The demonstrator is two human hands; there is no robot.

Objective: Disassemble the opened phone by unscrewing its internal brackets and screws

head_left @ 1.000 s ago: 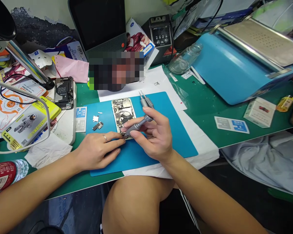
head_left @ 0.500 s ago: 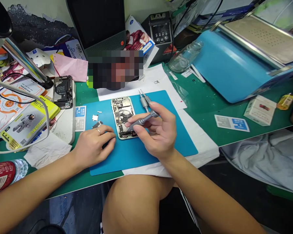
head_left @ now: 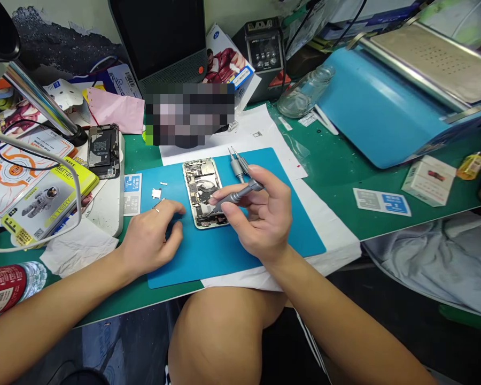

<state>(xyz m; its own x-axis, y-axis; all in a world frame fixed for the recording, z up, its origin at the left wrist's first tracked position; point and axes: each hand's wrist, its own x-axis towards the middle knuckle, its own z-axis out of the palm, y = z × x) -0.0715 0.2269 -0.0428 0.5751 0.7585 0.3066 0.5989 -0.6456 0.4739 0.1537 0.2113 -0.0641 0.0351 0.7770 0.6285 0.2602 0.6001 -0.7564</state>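
Note:
An opened smartphone (head_left: 202, 184) with its inner parts bare lies on a blue mat (head_left: 184, 267). My right hand (head_left: 260, 219) is closed around a grey screwdriver (head_left: 240, 195), whose lower end points down at the phone's lower half. Its tip is too small to make out. Behind that hand, two more screwdrivers (head_left: 237, 164) show their tips, their rear ends hidden by my fingers. My left hand (head_left: 154, 232) rests on the mat left of the phone, thumb and index finger apart. A small metal plate (head_left: 156, 193) and a tiny light piece (head_left: 164, 183) lie just beyond it.
At left are battery boxes (head_left: 50, 200), another opened phone (head_left: 103, 152), a lamp post (head_left: 44, 101) and a bottle (head_left: 8, 289). Behind stand a dark screen (head_left: 160, 37) and a glass jar (head_left: 304, 93). A blue machine (head_left: 369, 112) and small white box (head_left: 428, 181) occupy the right.
My left hand's fingers have spread and shifted slightly left, and the dark part beside them is now mostly hidden. My right hand and the screwdriver have barely moved.

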